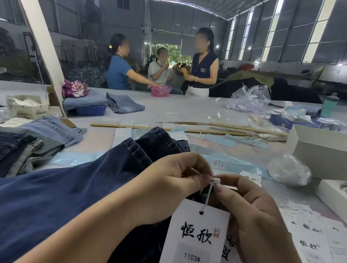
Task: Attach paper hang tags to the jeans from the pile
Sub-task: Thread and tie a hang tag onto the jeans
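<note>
Head view: dark blue denim jeans lie across the grey surface before the person. Left hand and right hand both pinch the small white plastic string fastener. White paper hang tag dangles below it. Fastening looks nearly done. Folded jeans pile at left appears to wait; loose white tags lie at right.

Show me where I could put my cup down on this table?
Bare table lies beyond the wooden sticks, between the folded jeans and the plastic bags. Near both hands it is crowded: dark jeans, spare tags, white boxes.
</note>
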### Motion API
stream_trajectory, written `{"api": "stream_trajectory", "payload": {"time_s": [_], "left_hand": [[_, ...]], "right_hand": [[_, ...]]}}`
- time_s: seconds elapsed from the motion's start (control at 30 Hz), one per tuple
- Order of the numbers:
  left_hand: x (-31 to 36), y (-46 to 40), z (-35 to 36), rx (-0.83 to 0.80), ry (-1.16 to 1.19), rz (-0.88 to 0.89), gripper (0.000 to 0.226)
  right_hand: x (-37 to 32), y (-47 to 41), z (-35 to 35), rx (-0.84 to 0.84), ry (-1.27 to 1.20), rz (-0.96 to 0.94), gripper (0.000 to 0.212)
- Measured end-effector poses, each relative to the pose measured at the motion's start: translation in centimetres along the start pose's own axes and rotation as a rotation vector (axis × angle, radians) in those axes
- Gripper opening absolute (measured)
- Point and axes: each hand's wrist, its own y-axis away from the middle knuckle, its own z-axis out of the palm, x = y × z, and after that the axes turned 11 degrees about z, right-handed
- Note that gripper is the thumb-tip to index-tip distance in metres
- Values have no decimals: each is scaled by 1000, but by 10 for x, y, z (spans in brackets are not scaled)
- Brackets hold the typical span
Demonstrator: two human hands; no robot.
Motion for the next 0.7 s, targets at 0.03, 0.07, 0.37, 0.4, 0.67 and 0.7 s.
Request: {"api": "stream_trajectory", "payload": {"time_s": [0.03,0.07,0.37,0.4,0.67,0.7], "left_hand": [[0,0,1,-2,-13,3,10],[1,0,1,-4,-21,3,11],[2,1,2,-61,-109,7,17],[2,1,3,-66,-111,6,17],[2,3,5,-67,-120,25,10],[2,2,4,-71,-103,23,10]], "right_hand": [[-1,0,0,-14,2,9,12],[-1,0,-2,-31,13,8,16],[-6,1,-3,30,76,-4,22],[-6,0,-4,48,88,-23,21],[4,3,12,173,-3,-96,24],[5,4,14,179,-19,-94,24]]}}
